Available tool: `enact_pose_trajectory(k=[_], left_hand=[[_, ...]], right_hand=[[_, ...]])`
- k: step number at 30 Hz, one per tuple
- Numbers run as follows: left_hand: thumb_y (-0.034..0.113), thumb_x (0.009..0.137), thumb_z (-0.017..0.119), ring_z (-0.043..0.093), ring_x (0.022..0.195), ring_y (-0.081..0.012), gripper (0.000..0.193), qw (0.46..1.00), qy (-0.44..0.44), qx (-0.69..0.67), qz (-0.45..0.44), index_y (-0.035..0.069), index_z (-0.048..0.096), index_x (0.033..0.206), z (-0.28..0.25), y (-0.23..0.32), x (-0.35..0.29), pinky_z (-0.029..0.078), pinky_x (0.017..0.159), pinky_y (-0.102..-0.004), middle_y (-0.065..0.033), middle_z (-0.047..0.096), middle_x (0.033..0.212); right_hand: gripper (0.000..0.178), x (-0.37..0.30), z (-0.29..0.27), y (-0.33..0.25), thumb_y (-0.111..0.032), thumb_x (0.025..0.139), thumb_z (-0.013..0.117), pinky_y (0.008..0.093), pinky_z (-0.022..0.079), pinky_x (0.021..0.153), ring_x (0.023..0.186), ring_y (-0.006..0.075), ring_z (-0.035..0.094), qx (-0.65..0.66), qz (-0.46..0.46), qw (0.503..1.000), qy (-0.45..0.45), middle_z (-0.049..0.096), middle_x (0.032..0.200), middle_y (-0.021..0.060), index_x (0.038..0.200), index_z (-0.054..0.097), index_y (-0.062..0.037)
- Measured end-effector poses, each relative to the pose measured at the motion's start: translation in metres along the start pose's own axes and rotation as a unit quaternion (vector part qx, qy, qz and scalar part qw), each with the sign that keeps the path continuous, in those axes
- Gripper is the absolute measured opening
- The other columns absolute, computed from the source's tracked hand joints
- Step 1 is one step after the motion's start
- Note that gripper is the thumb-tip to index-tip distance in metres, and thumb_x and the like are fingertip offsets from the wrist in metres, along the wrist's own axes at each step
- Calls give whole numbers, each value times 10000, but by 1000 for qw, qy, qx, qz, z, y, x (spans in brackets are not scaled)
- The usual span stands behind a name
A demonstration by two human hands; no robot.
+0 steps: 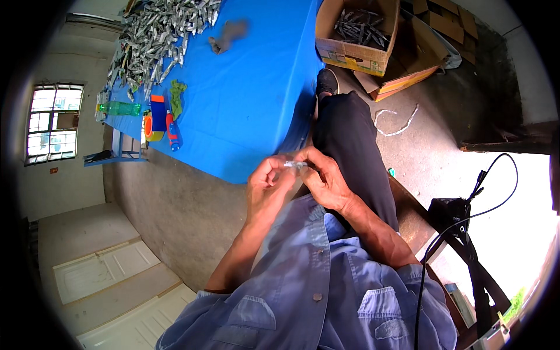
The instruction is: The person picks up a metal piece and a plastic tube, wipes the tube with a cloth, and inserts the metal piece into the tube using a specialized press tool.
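Note:
In front of my lap, a small silvery-white narrow piece (296, 164) sits between the fingertips of both hands. My left hand (269, 185) is closed in a pinch at its left end, slightly smeared by motion. My right hand (328, 179) has thumb and forefinger closed on the right end. The fingers cover part of the piece, so its exact kind cannot be made out. A large heap of similar silvery narrow pieces (160, 41) lies at the far left of the blue-covered table (233, 111). More such pieces (361, 28) lie in a cardboard box (353, 58) at the far right.
On the table's left side are a green bottle (119, 109), a tape roll (153, 128), a red-and-blue tool (172, 131), a green cloth (177, 99) and a grey-brown rag (227, 38). Another open carton (402, 84) stands on the floor. A black cable (466, 219) hangs at my right.

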State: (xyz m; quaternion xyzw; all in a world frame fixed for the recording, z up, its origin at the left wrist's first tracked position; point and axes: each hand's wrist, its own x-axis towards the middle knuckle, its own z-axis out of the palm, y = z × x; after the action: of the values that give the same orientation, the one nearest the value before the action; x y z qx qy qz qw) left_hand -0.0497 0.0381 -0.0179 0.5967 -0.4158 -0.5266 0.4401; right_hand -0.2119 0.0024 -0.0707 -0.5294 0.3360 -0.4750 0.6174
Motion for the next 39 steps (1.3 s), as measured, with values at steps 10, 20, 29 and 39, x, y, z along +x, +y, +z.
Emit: enact_pose_trajectory(k=[10, 20, 29, 39], left_hand=[[88, 1010, 670, 635, 982, -85, 265, 997, 12, -66, -40, 13, 629, 1261, 15, 3, -1, 541, 840, -266, -32, 678, 1129], [96, 980, 698, 625, 1017, -101, 294, 994, 1, -104, -41, -6, 642, 1250, 14, -5, 4, 528, 862, -272, -47, 672, 1108], [42, 981, 694, 658, 1094, -150, 296, 987, -17, -147, -58, -15, 639, 1267, 13, -1, 5, 569, 930, -314, -87, 689, 1183], [39, 980, 692, 667, 1096, -163, 289, 987, -15, -147, -59, -25, 640, 1257, 13, -1, 6, 573, 924, -320, -99, 692, 1191]], right_hand=[[190, 1, 1, -5, -113, 963, 487, 493, 509, 851, 902, 435, 647, -64, -77, 995, 8, 679, 961, 223, 1021, 619, 11], [239, -1, 0, -3, -132, 985, 452, 489, 508, 854, 911, 435, 644, -55, -51, 997, 12, 679, 978, 233, 1052, 622, 22], [248, 0, -2, -4, -142, 1002, 440, 471, 535, 812, 881, 406, 663, -47, -26, 999, 9, 679, 967, 236, 1059, 613, 26], [237, 0, 0, -2, -138, 1001, 436, 478, 525, 815, 872, 407, 651, -42, -29, 999, 10, 672, 947, 227, 1033, 607, 23]])
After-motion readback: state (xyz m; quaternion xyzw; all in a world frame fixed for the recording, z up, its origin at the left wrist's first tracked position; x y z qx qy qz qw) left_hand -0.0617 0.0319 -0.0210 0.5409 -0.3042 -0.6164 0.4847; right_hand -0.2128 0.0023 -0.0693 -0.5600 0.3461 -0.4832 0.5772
